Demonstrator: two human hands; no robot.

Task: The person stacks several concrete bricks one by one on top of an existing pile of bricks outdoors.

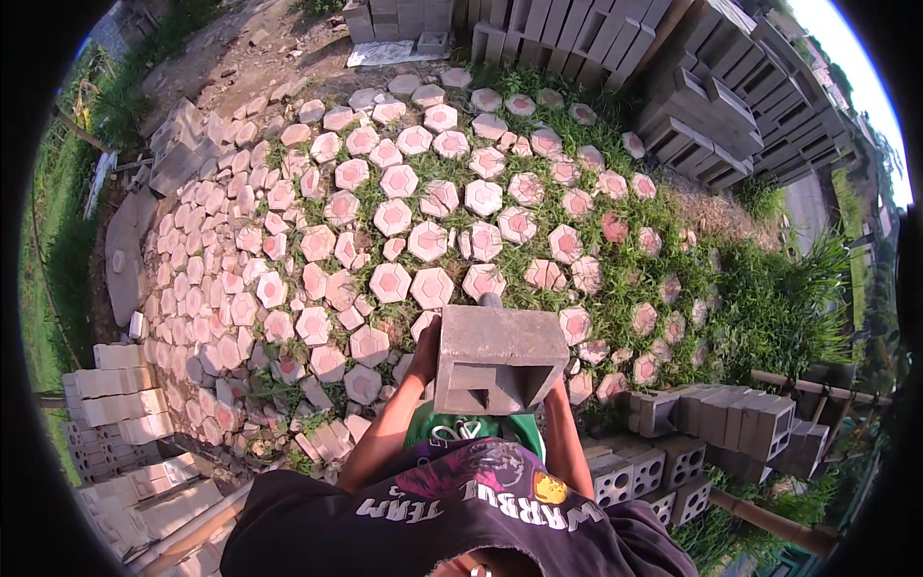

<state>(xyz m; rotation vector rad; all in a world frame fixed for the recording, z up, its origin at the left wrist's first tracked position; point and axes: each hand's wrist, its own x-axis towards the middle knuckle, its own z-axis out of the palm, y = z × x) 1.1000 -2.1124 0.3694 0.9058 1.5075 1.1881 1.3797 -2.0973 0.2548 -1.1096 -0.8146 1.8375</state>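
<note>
Hollow block is hanging before our torso, above hexagonal pavers. Our grip is holding it at 2 ends: left hand and right hand, whose fingers we aren't seeing. We are possibly risking a slip through uneven squeezing, or a stumble over gappy pavers. Its long axis is running left to right, dipping slightly rightward; its cells are facing us.

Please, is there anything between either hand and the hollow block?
Nothing visible: the left hand rests against the left side of the hollow block. The right hand is mostly hidden at its right side, so contact there cannot be confirmed.
</note>
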